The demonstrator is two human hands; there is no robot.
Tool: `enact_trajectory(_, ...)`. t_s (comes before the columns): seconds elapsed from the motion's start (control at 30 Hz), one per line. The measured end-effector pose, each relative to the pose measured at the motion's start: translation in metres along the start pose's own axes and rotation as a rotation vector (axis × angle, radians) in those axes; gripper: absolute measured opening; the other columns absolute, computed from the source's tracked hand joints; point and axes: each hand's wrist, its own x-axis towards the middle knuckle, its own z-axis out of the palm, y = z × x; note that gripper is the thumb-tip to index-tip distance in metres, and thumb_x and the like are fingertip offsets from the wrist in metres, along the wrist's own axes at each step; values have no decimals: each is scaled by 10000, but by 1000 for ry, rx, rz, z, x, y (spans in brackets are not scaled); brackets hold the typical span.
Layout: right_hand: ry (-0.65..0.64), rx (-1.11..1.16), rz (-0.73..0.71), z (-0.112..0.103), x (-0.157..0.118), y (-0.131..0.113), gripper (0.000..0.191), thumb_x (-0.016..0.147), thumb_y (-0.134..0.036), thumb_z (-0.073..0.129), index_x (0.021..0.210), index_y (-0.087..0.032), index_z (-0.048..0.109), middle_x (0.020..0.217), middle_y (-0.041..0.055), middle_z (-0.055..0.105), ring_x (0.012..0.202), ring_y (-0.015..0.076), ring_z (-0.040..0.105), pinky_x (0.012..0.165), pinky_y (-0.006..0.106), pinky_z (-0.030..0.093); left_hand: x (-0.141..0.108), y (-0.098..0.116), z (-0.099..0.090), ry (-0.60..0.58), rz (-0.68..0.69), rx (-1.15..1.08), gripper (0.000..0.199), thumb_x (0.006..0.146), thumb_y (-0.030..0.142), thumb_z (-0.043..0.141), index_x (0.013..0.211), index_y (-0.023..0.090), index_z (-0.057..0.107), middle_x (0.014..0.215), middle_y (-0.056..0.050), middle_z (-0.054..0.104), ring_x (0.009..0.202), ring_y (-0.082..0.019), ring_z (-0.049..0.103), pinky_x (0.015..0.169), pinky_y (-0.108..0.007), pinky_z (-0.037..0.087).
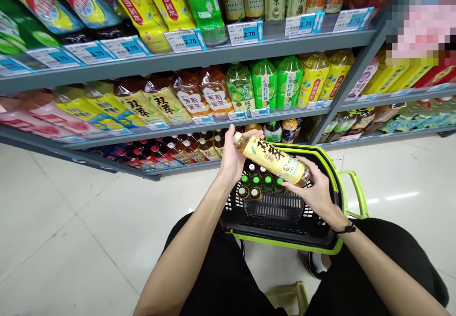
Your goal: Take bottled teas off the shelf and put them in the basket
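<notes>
A tea bottle (272, 160) with a yellow label and pale cap is tilted between my two hands, above a shopping basket. Its cap end rests in my left hand (231, 159), thumb raised beside the cap and fingers passing behind the bottle. My right hand (317, 190) grips the bottle's base between thumb and fingers. Beneath is the black basket with a lime-green rim (285, 244), partly hidden by the bottle and hands. Inside it, at the far left, stand several upright bottles with green caps (256, 181) and pale-capped bottles (255, 193).
Shelves of drinks run across the front, with a grey middle shelf edge (213, 120) and price tags (245, 33) above. Dark-capped bottles (160, 154) fill the lowest shelf. A green basket handle (356, 192) sticks out right. A small stool (302, 297) is between my legs.
</notes>
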Motion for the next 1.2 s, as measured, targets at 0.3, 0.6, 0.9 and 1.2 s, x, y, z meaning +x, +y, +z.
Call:
enact_trajectory(0.3,47,-533,-672,-43,11,10,719,931,-205,752,1578,-135,446,1192,189,640,1146,319,617,973,502,558,-3,-17,5,-163,-124,-94,668,935,688,536,1257,142,747,1279,-143,747,1222,-285,686,1070,-425,524)
enact_trajectory(0.6,10,598,574,12,-22,0,658,882,-687,724,1201,-114,676,1105,152,735,859,216,687,677,308,569,0,-14,-3,-128,131,341,587,795,585,817,1162,134,738,1195,-139,759,1085,-279,721,777,-318,604)
enact_trajectory(0.9,-426,36,826,2,-23,25,624,1106,-433,188,1139,-81,702,1054,197,743,945,279,715,865,404,585,-3,-18,-13,-496,29,815,721,576,373,989,1187,116,705,1094,-99,760,942,-223,716,852,-337,595)
enact_trajectory(1.2,-838,-966,480,-18,-16,26,448,1051,-265,436,1335,8,650,1355,286,621,1333,399,559,1104,499,457,-17,-176,-8,-834,101,1756,608,665,309,920,1168,119,637,1200,-134,672,1011,-296,696,849,-354,551)
